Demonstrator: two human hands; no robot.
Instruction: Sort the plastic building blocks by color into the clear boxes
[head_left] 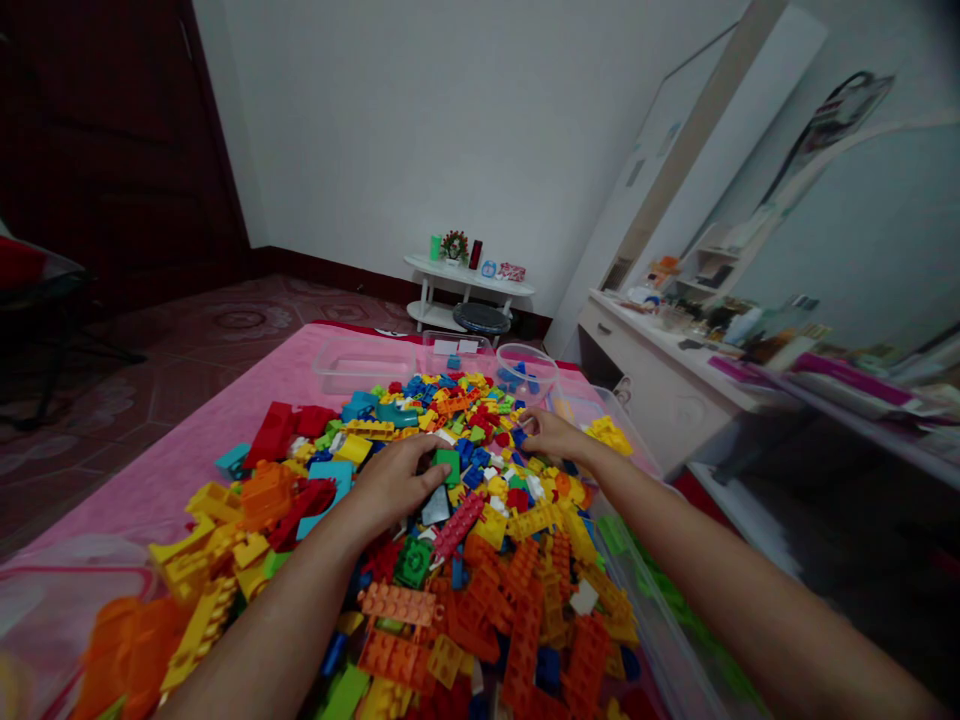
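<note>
A large heap of mixed plastic building blocks spreads over a pink cloth (281, 365). My left hand (401, 482) reaches into the middle of the heap, its thumb and fingers closed at a green block (448, 465). To the right, my right hand (553, 437) is curled at the heap's edge, fingertips closed around a blue block (519, 438). Between the hands lie small blue, white, yellow and red pieces. A pink-red studded brick (458, 527) and a dark green block (413, 563) lie nearer me, below my left hand.
Beyond the heap stand a clear rectangular tub (364, 365), another clear box (459, 350) and a round tub (527, 367) with blue pieces. Yellow blocks (609, 434) sit in a container at right. A long clear bin (679, 640) holds green pieces. A white dresser (660, 375) stands right.
</note>
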